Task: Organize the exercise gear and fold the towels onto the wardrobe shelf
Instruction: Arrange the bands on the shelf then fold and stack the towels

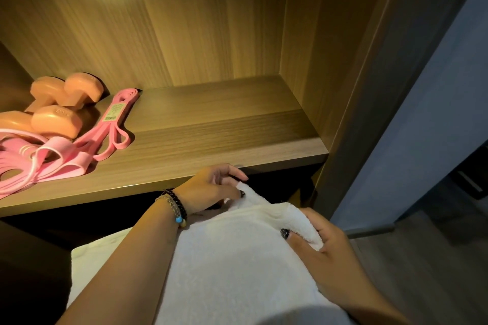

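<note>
Here, the brown wood-grain wardrobe shelf [211, 124] spans the middle of the frame, lit from above, with a dark grey wardrobe door [412, 113] standing along the right side. Below the shelf's front edge, in the lower centre, a white terry towel [232, 258] lies bunched, not on the shelf. On the shelf's left part lie two orange dumbbells [56, 105], side by side, and just to their right a long pink resistance band [113, 124] with a paper label. At the left edge, a heap of paler pink looped elastic bands [39, 163] touches the dumbbells. The left hand [211, 187], wearing beaded bracelets [174, 208] at the wrist, pinches the towel's upper corner with curled fingers just under the shelf edge. The right hand [324, 243], at lower right, grips the towel's right fold, thumb on top and fingers curled beneath.
</note>
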`<state>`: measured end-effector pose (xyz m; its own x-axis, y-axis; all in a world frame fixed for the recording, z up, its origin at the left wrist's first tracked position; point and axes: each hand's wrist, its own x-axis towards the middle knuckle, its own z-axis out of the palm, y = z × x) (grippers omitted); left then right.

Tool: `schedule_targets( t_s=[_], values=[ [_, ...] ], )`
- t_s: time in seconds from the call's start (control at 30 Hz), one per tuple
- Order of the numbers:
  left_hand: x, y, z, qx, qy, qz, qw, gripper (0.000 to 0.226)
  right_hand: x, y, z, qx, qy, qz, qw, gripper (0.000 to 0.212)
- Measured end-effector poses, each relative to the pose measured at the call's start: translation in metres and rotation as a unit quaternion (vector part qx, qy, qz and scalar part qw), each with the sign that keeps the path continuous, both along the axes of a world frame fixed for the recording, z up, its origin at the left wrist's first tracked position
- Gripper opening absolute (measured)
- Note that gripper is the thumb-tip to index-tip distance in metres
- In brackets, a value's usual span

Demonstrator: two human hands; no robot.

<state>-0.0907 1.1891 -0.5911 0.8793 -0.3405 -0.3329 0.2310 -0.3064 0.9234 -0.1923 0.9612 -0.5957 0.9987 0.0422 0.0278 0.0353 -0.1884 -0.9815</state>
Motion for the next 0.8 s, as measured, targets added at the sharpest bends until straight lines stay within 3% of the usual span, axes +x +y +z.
schedule_targets(
  t_s=[0.07,0.17,0.3,0.47,0.53,0.6,0.7,0.8],
  values=[
    [0.0,-0.003,-0.004,0.084,0.007,-0.029,0.996,0.059,-0.001,-0.004,-0.004,-0.016,0.017,0.024,0.999,0.008],
    [0.0,-0.005,-0.007,0.158,0.017,-0.062,0.985,0.036,-0.003,-0.01,-0.006,-0.038,0.01,0.039,0.998,0.018],
    [-0.005,-0.002,0.0,0.046,0.02,0.014,0.999,0.019,-0.005,-0.01,-0.002,-0.031,0.034,0.06,0.997,0.02],
    [-0.013,0.0,0.005,-0.016,0.025,0.025,0.999,0.033,-0.003,-0.008,0.008,-0.012,0.08,0.063,0.995,0.039],
    [-0.014,0.0,0.007,-0.08,0.016,0.041,0.996,0.046,0.001,-0.008,0.021,-0.003,0.078,0.092,0.993,0.032],
    [-0.013,-0.002,0.016,-0.125,-0.015,0.068,0.99,0.035,0.006,-0.008,0.041,0.019,0.064,0.112,0.992,0.02],
    [-0.013,-0.004,0.039,-0.084,-0.073,0.045,0.993,0.028,0.012,-0.005,0.07,0.07,0.053,0.153,0.984,0.028],
    [-0.019,-0.003,0.067,-0.057,-0.093,-0.001,0.994,0.028,0.014,0.006,0.091,0.13,0.037,0.21,0.968,0.019]
  ],
)
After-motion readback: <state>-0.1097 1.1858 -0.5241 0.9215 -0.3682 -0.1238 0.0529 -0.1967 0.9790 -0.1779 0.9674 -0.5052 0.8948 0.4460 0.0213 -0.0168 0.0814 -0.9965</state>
